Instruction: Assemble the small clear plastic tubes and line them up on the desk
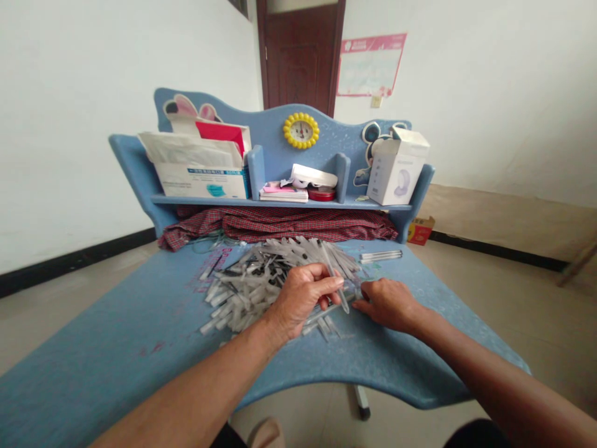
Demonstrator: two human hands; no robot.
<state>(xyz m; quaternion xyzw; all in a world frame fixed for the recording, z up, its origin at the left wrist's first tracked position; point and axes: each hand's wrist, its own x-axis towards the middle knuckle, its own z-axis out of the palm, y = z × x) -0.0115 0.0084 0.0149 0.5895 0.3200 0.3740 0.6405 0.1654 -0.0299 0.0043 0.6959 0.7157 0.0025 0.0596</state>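
A heap of several clear plastic tubes [261,274] lies on the blue desk [140,336]. My left hand [301,298] rests at the heap's near right side, fingers curled round one tube [336,283] that stands slanted between thumb and fingers. My right hand [385,303] lies low on the desk just right of it, fingertips pinched at the loose tubes near the left hand; what it holds is too small to name. A few tubes [380,255] lie set apart, side by side, at the back right.
A red checked cloth [280,224] lies under the desk's shelf. On the shelf stand a mask box [203,180], books [283,193], a yellow clock [301,130] and a white carton [396,168]. A brown door [301,56] is behind.
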